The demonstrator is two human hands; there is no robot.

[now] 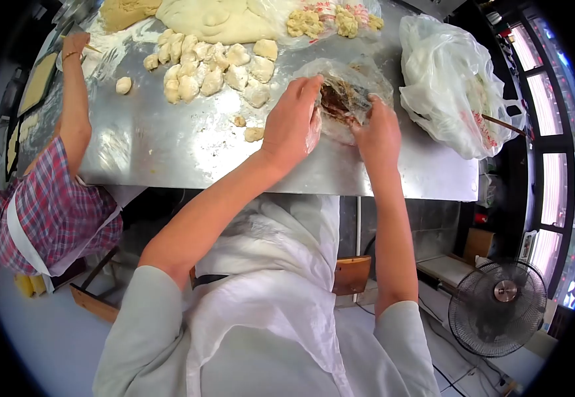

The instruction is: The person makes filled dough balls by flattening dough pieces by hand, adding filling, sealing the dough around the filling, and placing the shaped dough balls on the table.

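Between my hands lies a clear plastic bag point(347, 71) with dark brown filling point(336, 102) showing through its mouth. My left hand point(294, 119) grips the bag's left edge, with fingers pointing away from me and flour on the palm side. On the opposite edge, my right hand point(378, 129) pinches the plastic between thumb and fingers. To the left of the bag sits a cluster of floured dough pieces point(213, 79). Two small dough scraps, the larger one point(254, 134) nearer me, lie close to my left wrist.
A large dough sheet point(218, 20) and lumps of yellowish dough point(304, 24) on plastic lie at the back of the metal table point(168, 165). A bulky white plastic bag point(443, 79) stands at right. A co-worker's hand point(74, 45) holds a thin stick at far left.
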